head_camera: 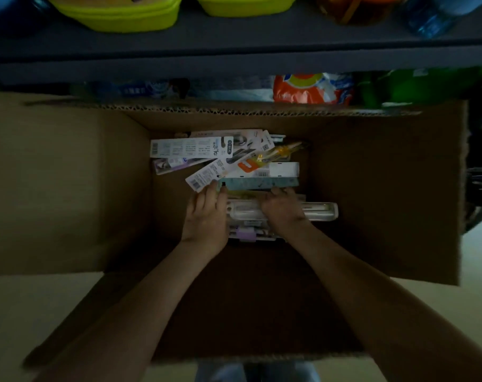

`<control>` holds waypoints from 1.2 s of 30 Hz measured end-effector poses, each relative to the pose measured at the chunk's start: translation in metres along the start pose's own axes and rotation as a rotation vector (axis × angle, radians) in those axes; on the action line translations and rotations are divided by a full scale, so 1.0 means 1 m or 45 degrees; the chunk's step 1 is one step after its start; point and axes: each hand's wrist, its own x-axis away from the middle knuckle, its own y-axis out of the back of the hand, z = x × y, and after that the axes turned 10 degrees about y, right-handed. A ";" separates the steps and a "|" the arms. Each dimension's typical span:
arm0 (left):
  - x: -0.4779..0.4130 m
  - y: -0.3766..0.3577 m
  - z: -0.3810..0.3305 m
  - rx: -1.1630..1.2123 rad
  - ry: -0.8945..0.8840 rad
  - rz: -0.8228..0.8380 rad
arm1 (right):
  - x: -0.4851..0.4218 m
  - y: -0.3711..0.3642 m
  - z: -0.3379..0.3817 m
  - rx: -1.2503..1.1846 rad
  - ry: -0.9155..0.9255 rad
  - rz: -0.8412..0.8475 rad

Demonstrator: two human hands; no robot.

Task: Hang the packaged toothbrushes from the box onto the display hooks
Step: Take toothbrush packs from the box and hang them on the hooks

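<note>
Packaged toothbrushes [179,148] lie heaped on the floor of an open cardboard box [372,188] at mid-frame. The left hand [206,213] reaches in with fingers nearly straight, their tips touching the lower end of a tilted white-and-orange pack [220,168]. The right hand [283,210] lies over a clear toothbrush case [322,210]. Its fingers bend down toward a teal pack [261,183]; in this dim light I cannot tell whether they grip anything. Lime-green tubs [115,12] sit on the shelf [234,59] along the top.

Packaged toothbrushes [226,164] lie piled in the box [372,188], below the shelf [234,51].
</note>
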 end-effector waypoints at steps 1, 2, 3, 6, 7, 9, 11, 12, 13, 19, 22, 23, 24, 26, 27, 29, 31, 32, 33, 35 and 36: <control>0.012 0.014 -0.003 0.055 0.034 -0.009 | 0.015 0.016 0.002 0.006 -0.007 -0.010; 0.025 0.029 -0.005 0.139 0.072 -0.032 | 0.031 0.034 0.004 0.008 -0.015 -0.024; 0.040 0.046 -0.006 0.255 0.117 -0.070 | 0.049 0.053 0.005 -0.004 -0.025 -0.052; 0.090 0.104 -0.006 0.780 0.312 -0.183 | 0.107 0.118 0.006 -0.058 -0.063 -0.163; 0.106 0.126 -0.005 1.014 0.391 -0.162 | 0.128 0.142 0.005 -0.102 -0.077 -0.198; 0.141 0.170 -0.003 1.484 0.496 -0.002 | 0.169 0.189 0.005 -0.257 -0.104 -0.273; 0.180 0.214 -0.004 1.762 0.387 0.223 | 0.210 0.236 0.012 -0.452 -0.112 -0.400; 0.199 0.234 -0.006 1.833 0.285 0.295 | 0.230 0.258 0.019 -0.548 -0.105 -0.495; 0.218 0.254 -0.009 1.888 0.181 0.330 | 0.248 0.280 0.027 -0.642 -0.093 -0.598; 0.309 0.370 -0.011 2.163 -0.152 0.007 | 0.339 0.404 0.063 -1.045 0.060 -0.836; 0.341 0.407 0.002 2.129 -0.225 -0.120 | 0.372 0.451 0.071 -1.117 0.252 -0.789; 0.350 0.419 0.006 2.118 -0.249 -0.152 | 0.381 0.465 0.075 -1.123 0.294 -0.787; 0.357 0.430 0.012 2.110 -0.272 -0.173 | 0.387 0.476 0.079 -1.128 0.318 -0.784; 0.370 0.452 0.025 2.079 -0.320 -0.200 | 0.395 0.497 0.089 -1.140 0.338 -0.787; 0.376 0.463 0.033 2.056 -0.334 -0.220 | 0.396 0.507 0.096 -1.170 0.356 -0.794; 0.386 0.482 0.053 2.005 -0.338 -0.277 | 0.396 0.525 0.109 -1.269 0.398 -0.822; 0.392 0.500 0.078 1.953 -0.334 -0.329 | 0.396 0.544 0.123 -1.309 0.425 -0.846; 0.395 0.509 0.091 1.924 -0.337 -0.340 | 0.395 0.554 0.132 -1.290 0.440 -0.865; 0.396 0.517 0.104 1.897 -0.342 -0.337 | 0.394 0.564 0.140 -1.260 0.449 -0.902; 0.398 0.531 0.130 1.856 -0.346 -0.315 | 0.392 0.585 0.156 -1.230 0.412 -1.064; 0.397 0.537 0.141 1.838 -0.350 -0.303 | 0.390 0.594 0.163 -1.256 0.368 -1.174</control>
